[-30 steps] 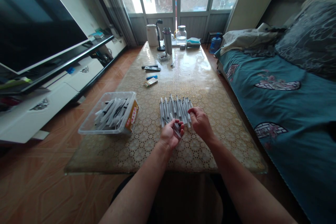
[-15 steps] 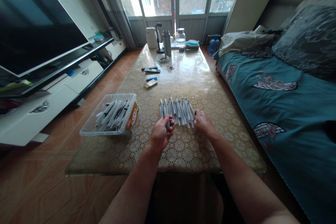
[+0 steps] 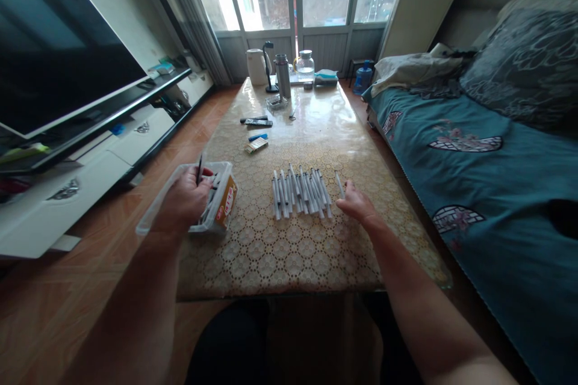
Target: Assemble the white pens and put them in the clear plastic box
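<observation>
My left hand (image 3: 187, 195) is over the clear plastic box (image 3: 149, 216), its fingers closed on a dark pen (image 3: 199, 169) that points upward. White pens (image 3: 212, 198) lie inside the box, partly hidden by the hand. Several white pens with dark ends (image 3: 300, 192) lie side by side on the patterned tablecloth in the middle. To the right of that row, my right hand (image 3: 356, 201) pinches one white pen (image 3: 340, 184), apart from the others.
A cigarette-like small box (image 3: 256, 145), a blue item (image 3: 257, 137) and a remote (image 3: 258, 123) lie farther up the table (image 3: 271, 258). A kettle (image 3: 257, 66), flask (image 3: 282, 76) and glass jug (image 3: 306, 64) stand at the far end. A bed (image 3: 406, 126) is on the right.
My left hand has moved left from the row of pens to the plastic box. My right hand has shifted slightly right, with one pen now apart from the row. The view has turned slightly.
</observation>
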The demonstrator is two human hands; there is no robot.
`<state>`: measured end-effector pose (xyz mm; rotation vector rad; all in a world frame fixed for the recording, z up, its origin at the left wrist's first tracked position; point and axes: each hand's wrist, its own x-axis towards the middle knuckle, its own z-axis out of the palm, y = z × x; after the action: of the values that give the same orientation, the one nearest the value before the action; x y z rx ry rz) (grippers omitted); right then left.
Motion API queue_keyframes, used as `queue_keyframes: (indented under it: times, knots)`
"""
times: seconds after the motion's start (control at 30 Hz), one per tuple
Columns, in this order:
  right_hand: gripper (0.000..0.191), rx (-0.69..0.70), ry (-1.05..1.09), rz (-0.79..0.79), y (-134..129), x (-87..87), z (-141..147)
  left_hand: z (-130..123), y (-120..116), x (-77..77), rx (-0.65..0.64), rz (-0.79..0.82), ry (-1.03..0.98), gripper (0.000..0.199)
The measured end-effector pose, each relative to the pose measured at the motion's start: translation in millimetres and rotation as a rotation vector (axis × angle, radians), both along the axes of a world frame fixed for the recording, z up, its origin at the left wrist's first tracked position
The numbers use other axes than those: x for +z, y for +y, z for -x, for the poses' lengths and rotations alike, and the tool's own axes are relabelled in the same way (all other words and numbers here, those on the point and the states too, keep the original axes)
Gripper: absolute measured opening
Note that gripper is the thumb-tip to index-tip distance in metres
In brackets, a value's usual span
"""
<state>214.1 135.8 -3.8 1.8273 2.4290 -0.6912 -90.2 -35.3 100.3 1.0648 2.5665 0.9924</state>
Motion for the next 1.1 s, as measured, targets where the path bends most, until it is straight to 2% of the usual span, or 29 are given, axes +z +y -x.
queue_keyframes:
  times: [0.07, 0.17, 0.33, 0.57, 0.73, 0.83, 0.9, 1.0, 1.1]
  knots:
    - [0.065, 0.001, 0.042, -0.009, 2.6, -2.1, -2.0, 17.4, 0.7, 5.2, -0.001, 0.238, 0.238, 0.022]
    - [0.067, 0.009, 0.098, -0.023, 3.9, -4.4, -4.4, 32.4, 5.3, 0.4, -0.011, 0.430, 0.344, 0.035]
    - [0.067, 0.022, 0.157, -0.047, 5.0, -5.8, -8.7, 33.8, 9.6, -17.9, -0.063, 0.533, 0.471, 0.046]
    - [0.056, 0.009, 0.214, -0.057, 6.1, -3.8, -10.1, 33.6, 4.5, -24.5, -0.139, 0.652, 0.491, 0.043]
    - [0.053, 0.005, 0.278, -0.021, 5.8, 1.6, -11.9, 36.4, -3.4, -38.2, -0.167, 0.576, 0.587, 0.041]
    - [0.055, -0.024, 0.357, 0.017, 6.4, 2.1, -12.7, 35.7, -8.1, -42.9, -0.161, 0.452, 0.619, 0.038]
    - [0.055, -0.064, 0.460, 0.078, 6.3, 1.4, -12.3, 30.3, -9.6, -39.6, -0.142, 0.340, 0.628, 0.037]
    - [0.045, -0.091, 0.681, 0.240, 3.3, 0.7, -9.6, 6.5, -6.9, -28.5, -0.094, 0.149, 0.600, 0.036]
    - [0.025, -0.026, 0.878, 0.395, -4.9, 1.7, -3.1, -38.5, 3.0, -26.7, -0.142, -0.050, 0.387, 0.034]
